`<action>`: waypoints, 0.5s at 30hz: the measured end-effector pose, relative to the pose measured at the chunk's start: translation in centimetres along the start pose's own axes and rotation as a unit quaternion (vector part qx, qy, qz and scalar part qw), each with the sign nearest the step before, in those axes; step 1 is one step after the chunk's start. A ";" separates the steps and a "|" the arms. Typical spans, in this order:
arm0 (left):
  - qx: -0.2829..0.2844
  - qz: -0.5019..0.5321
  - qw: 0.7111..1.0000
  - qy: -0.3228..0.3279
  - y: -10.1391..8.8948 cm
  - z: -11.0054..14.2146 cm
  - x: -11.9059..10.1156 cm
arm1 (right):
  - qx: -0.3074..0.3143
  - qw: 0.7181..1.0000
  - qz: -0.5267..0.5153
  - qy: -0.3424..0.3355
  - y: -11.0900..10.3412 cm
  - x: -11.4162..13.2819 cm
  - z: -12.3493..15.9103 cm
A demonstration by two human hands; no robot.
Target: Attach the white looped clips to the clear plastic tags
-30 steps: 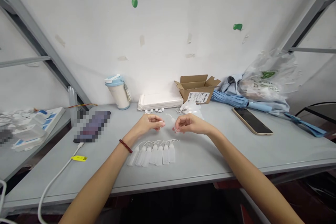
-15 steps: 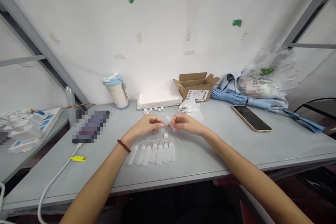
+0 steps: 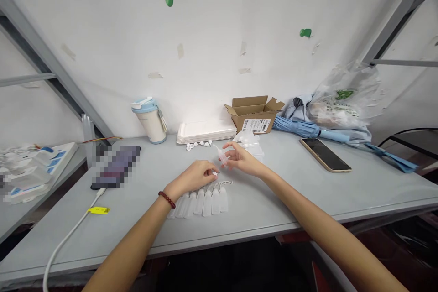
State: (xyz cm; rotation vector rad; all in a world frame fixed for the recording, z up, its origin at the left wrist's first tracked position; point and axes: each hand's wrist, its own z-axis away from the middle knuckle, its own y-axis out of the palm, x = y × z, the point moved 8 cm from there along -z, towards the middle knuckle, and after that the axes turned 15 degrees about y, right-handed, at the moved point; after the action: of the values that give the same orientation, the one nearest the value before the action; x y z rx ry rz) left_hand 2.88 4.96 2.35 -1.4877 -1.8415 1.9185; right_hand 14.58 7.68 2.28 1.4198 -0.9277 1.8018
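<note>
My right hand (image 3: 238, 159) holds a small translucent squeeze bottle (image 3: 222, 157) by its body, its thin tube pointing up and to the left. Lower and to the left, my left hand (image 3: 200, 174) reaches down to the tabletop, thumb and fingers closed on a small white cap (image 3: 215, 174). Just in front of that hand lies a row of similar translucent bottles (image 3: 206, 203) with bent white tubes, partly covered by the hand. Several loose white caps (image 3: 190, 147) lie farther back. A pile of more translucent bottles (image 3: 251, 143) is behind my right hand.
Along the wall stand a cream-and-blue cup (image 3: 150, 121), a stack of white trays (image 3: 205, 131) and an open cardboard box (image 3: 255, 116). On the right are a folded blue umbrella (image 3: 297, 127), a plastic bag (image 3: 337, 105) and a phone (image 3: 325, 155). A cabled, blurred device (image 3: 118, 166) lies left.
My left hand has moved down and slightly right, closing on the cap on the table. My right hand still holds the bottle, with its fingers opened wider around the body.
</note>
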 end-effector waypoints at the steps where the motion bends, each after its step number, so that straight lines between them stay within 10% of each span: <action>1: -0.004 0.002 1.000 -0.004 -0.1 0.1 0.1 | -0.005 1.000 0.002 -0.001 0.0 0.0 0.0; 8: -0.125 0.172 0.974 -0.079 -2.0 0.2 1.6 | 0.027 0.999 -0.034 0.003 0.8 0.2 0.2; 15: -0.256 0.430 0.858 -0.113 -2.3 0.5 2.4 | 0.092 0.991 -0.091 0.019 1.6 0.8 0.8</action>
State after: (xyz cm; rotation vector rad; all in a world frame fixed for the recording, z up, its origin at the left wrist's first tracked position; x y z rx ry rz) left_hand 0.09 6.78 2.77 -2.7437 -2.1049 2.0420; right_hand 13.54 6.20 3.04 1.5229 -0.6044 1.8065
